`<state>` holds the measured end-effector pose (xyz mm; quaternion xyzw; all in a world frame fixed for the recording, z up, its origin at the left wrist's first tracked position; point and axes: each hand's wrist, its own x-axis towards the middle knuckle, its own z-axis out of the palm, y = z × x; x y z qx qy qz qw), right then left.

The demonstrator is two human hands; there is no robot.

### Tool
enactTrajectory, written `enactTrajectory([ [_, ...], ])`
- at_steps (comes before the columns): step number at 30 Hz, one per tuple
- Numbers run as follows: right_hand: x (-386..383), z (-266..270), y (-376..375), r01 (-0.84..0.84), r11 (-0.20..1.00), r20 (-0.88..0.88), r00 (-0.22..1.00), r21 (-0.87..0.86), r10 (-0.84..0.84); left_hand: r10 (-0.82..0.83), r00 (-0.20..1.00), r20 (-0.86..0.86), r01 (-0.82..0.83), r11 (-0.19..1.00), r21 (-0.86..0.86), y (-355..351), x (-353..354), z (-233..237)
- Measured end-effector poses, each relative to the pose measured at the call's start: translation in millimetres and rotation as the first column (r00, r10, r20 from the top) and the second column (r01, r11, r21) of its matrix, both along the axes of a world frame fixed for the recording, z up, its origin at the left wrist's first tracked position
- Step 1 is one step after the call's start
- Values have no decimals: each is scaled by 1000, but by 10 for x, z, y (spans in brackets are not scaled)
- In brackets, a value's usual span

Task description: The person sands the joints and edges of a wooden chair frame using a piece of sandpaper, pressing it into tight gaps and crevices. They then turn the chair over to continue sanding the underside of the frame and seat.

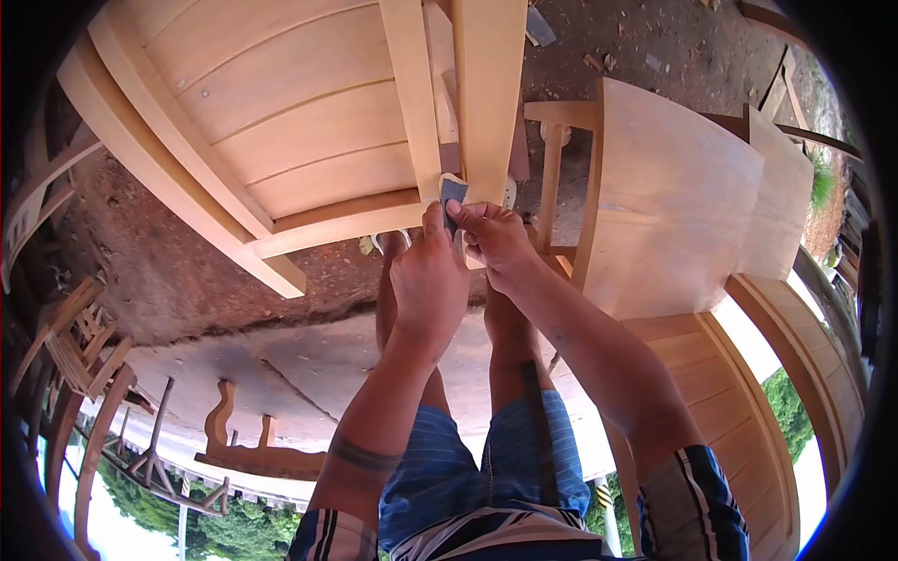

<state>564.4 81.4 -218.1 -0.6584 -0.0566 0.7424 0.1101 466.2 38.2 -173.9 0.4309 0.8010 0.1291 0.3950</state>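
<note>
A small dark grey piece of sandpaper [455,191] with a pale curled edge is held between my two hands. My right hand [498,245] pinches it with the thumb on its face. My left hand [430,278] is closed around its lower part, and the fingers are partly hidden behind the hand. Both hands are at the lower end of a pale wooden slatted panel [299,103], close to its corner upright [412,89]. A second wide wooden post [492,93] stands just right of that upright, with a narrow gap between them.
A wooden chair with a broad smooth panel [678,201] stands at the right, with slatted furniture [725,402] below it. Several wooden frames [79,346] sit at the left. A curved wooden piece [253,453] lies on the pale concrete [290,365]. Brown dirt ground [178,252] surrounds the panel.
</note>
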Motion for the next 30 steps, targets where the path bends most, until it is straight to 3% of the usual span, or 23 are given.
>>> enactTrajectory([
  [5, -30, -72, -33, 198, 978, -240, 948, -73, -210, -84, 990, -116, 92, 994, 66, 18, -20, -38],
  [6, -26, -63, -22, 255, 965, -281, 923, -67, -263, -46, 996, -78, 49, 998, 32, 38, -40, -36],
  [7, -47, -58, -22, 326, 937, -283, 894, -123, -348, -18, 1000, -5, 18, 1000, 14, 85, -16, -44],
  [8, -49, -145, -111, 357, 933, -236, 904, -43, -357, -38, 999, -17, 36, 996, -86, 195, -1, 59],
  [9, -174, -175, -163, 411, 909, -60, 911, 68, -407, 22, 1000, -2, -22, 996, -85, 275, 48, 151],
  [10, -222, -68, -128, 271, 947, 143, 944, 173, -297, 40, 999, 31, -39, 998, -50, 281, 68, 144],
  [11, -236, -38, -128, 173, 959, 248, 942, 226, -228, 31, 999, 8, -29, 990, -141, 286, 74, 111],
  [12, -265, -68, -172, 89, 979, 329, 933, 182, -146, -37, 999, 22, 38, 998, -59, 254, 63, 61],
  [13, -244, 28, -139, 8, 987, 393, 917, 158, -71, -60, 998, 18, 62, 994, -93, 244, 36, 9],
  [15, -269, 15, -196, 18, 982, 387, 918, 187, -91, -173, 985, 19, 174, 976, -127, 320, -20, -21],
  [18, -222, 99, -245, 184, 966, 156, 965, 182, -213, -207, 978, 27, 208, 960, -187, 383, -90, -56],
  [24, -149, 213, -204, -201, 915, 303, 948, 349, 92, -320, 936, 145, 346, 912, -219, 480, -252, -83],
  [27, -173, 85, -249, -366, 859, 400, 891, 358, 214, -99, 899, 426, 202, 958, -205, 279, -496, -551],
  [30, -108, 401, -129, -417, 854, 357, 884, 312, 302, -90, 886, 455, 247, 922, -298, 465, -469, -341],
])
